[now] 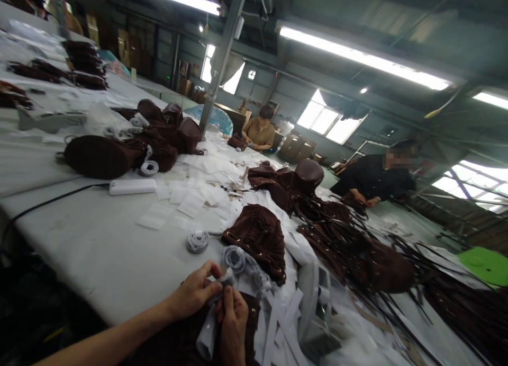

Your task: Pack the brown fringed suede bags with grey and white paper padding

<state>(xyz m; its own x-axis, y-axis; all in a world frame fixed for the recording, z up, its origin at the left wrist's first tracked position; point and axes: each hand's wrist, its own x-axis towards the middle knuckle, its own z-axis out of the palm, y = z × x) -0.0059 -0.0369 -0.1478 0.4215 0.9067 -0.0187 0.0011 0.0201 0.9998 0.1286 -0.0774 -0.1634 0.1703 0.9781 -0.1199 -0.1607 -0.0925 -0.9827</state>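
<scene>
In the head view, my left hand (194, 292) pinches a crinkled whitish wrapping strip (207, 334) between thumb and fingers. My right hand (235, 315) is closed on the same strip, close beside the left thumb. Whether something is inside the wrap I cannot tell. Below both hands lies a dark brown bag (174, 339), partly hidden by my forearm. Just beyond my fingers sit a coil of wrapped strap (235, 259) and a smaller pale coil (197, 241). A fringed brown bag (256, 231) with metal eyelets rests behind them.
A grey tape dispenser (311, 308) stands right of my hands beside paper strips (283, 323). More brown bags (357, 255) with long straps cover the right side. A white power strip (133, 186) with a black cord lies left. Two co-workers (260, 130) work across the table.
</scene>
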